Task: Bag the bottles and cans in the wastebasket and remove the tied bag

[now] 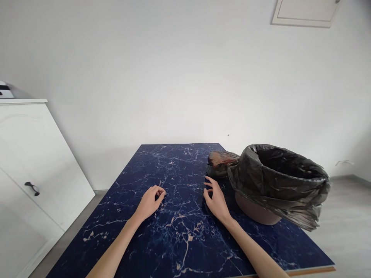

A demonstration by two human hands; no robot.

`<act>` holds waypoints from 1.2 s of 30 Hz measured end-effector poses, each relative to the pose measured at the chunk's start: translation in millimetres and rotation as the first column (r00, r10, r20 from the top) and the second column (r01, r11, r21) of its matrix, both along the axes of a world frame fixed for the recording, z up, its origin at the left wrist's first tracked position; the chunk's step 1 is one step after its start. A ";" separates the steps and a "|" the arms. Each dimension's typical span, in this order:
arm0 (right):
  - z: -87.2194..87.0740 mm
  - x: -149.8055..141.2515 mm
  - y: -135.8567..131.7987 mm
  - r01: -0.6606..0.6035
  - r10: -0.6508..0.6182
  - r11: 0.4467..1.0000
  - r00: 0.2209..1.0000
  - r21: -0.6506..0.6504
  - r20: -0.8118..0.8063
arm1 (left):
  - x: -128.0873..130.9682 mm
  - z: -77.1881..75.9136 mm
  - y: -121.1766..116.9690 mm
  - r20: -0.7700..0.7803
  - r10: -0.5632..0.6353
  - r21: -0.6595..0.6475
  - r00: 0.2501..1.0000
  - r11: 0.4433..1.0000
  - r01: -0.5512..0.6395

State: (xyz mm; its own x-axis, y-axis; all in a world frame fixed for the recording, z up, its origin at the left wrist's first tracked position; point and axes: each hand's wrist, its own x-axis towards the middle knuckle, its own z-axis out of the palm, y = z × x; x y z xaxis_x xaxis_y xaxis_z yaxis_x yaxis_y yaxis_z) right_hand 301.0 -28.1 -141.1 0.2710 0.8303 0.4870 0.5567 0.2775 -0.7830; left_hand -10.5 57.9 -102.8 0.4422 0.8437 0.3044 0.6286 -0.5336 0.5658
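My left hand rests on the dark blue marbled table, left of its middle. Its fingers are loosely curled, with a gap between thumb and fingers, and nothing shows in it. On the right, my right hand lies with fingers apart and holds nothing. Just beyond its fingertips is a bunched dark plastic bag with a brownish part; what is in it, if anything, I cannot make out. Beside that hand stands a brown bin, lined with a black bin bag folded over its rim. The bin's bottom inside is hidden.
A white cabinet with a dark handle stands left of the table. Behind the table is a pale wall with a panel high on the right. The table's near right edge borders a grey floor.
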 end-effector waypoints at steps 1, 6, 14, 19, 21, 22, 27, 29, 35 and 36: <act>-0.3 0.3 0.1 -0.001 0.001 1.000 1.000 -0.009 -0.002 | 0.0 -0.3 0.1 -0.001 0.000 -0.001 1.000 1.000 0.000; -1.3 0.9 1.9 0.010 -0.011 0.999 1.000 -0.032 -0.017 | -0.5 -0.6 0.1 0.000 -0.003 0.003 1.000 1.000 0.003; -1.6 1.1 6.1 0.003 -0.003 1.000 1.000 -0.019 -0.028 | 0.0 1.6 -2.8 -0.012 -0.001 0.009 1.000 1.000 0.001; 1.2 0.9 5.3 0.002 -0.002 1.000 1.000 -0.008 -0.031 | 1.9 4.0 -5.1 -0.021 -0.010 0.020 1.000 1.000 0.011; 2.0 1.1 4.9 0.003 -0.003 1.000 1.000 -0.003 -0.031 | 2.5 4.9 -5.6 -0.024 -0.016 0.024 1.000 1.000 0.017; 2.2 1.2 4.8 0.003 -0.003 1.000 1.000 -0.003 -0.030 | 2.7 5.2 -5.8 -0.026 -0.018 0.026 0.999 0.999 0.019; 1.6 1.0 5.2 -0.008 0.007 1.000 1.000 -0.013 -0.027 | 3.2 5.7 -5.7 -0.039 -0.019 0.027 0.999 0.999 0.020; 0.6 1.0 6.0 -0.009 0.009 1.000 1.000 -0.014 -0.027 | 3.1 5.7 -5.7 -0.046 -0.020 0.027 0.999 0.999 0.021; -4.8 2.1 9.1 0.005 -0.006 1.000 1.000 -0.010 -0.029 | 2.5 6.1 -7.5 -0.057 -0.026 0.026 0.998 0.999 0.028; -5.7 2.2 9.4 0.008 -0.008 1.000 1.000 -0.006 -0.028 | 2.4 6.0 -7.7 -0.058 -0.026 0.025 0.998 0.999 0.028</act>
State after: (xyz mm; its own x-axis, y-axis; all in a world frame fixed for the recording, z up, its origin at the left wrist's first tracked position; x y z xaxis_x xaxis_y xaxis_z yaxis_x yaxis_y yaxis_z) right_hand 303.1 -18.6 -146.8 0.2914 0.8308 0.4742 0.5367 0.2683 -0.8000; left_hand -8.2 50.2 -96.9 0.4822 0.8234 0.2992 0.6451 -0.5648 0.5147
